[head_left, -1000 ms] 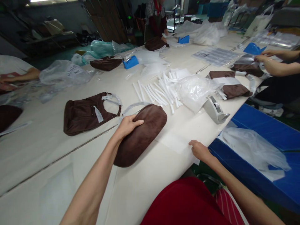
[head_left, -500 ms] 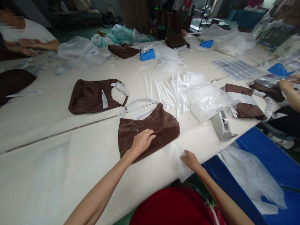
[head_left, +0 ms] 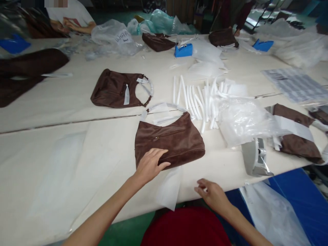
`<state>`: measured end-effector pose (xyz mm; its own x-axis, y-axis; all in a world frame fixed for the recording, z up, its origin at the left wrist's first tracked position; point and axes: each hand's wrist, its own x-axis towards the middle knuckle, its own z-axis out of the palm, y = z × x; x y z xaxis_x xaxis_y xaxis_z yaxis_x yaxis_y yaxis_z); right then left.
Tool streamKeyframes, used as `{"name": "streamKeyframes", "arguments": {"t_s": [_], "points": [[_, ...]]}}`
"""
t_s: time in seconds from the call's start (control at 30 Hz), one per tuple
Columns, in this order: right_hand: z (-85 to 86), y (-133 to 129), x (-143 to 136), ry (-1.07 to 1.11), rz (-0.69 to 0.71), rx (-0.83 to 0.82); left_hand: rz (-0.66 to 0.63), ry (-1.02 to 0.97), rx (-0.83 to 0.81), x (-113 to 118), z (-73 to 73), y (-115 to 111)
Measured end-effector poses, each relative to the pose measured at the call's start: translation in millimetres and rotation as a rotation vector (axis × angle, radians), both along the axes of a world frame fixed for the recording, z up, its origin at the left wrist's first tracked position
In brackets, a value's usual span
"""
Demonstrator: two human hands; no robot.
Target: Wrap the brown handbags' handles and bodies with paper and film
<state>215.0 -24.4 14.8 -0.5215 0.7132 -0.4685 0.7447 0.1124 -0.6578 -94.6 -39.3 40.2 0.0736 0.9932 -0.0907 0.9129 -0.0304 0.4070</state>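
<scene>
A brown handbag lies flat in front of me, its wrapped strap pointing away. My left hand rests across the bag's near left part, fingers outstretched and thumb apart, not gripping it. Off to the right, over the table's front edge, my right hand is loosely curved with thumb and fingers apart and nothing visible in it. Between the hands, a thin white translucent sheet sticks out from beneath the bag's near edge and hangs over the table edge.
Beyond lie a second brown bag, white foam sticks and a clear plastic bag. A grey tape dispenser and a banded brown bag are at right. Co-workers stand across the table.
My right hand has moved away from the white sheet, which now lies left of it, partly under the bag. My left hand has slid toward the bag's near edge. The view has turned left.
</scene>
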Motion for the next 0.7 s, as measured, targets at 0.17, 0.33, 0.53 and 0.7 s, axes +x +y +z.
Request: {"name": "streamKeyframes", "arguments": {"t_s": [0.17,0.33,0.53,0.7], "points": [[24.6,75.3,-25.2,0.011,0.408,0.759,0.035,0.182,0.062,-11.1,-4.2,-20.7],[22.3,126.3,-89.2,-0.268,0.679,0.652,0.154,0.131,0.244,19.3,1.9,-25.3],[39.5,159.1,-103.1,-0.218,0.715,0.498,0.175,0.034,0.114,78.0,-37.2,-61.6],[65.8,186.5,-115.4,-0.133,0.709,0.533,0.493,-0.096,-0.279,89.4,-78.0,-80.8]]}}
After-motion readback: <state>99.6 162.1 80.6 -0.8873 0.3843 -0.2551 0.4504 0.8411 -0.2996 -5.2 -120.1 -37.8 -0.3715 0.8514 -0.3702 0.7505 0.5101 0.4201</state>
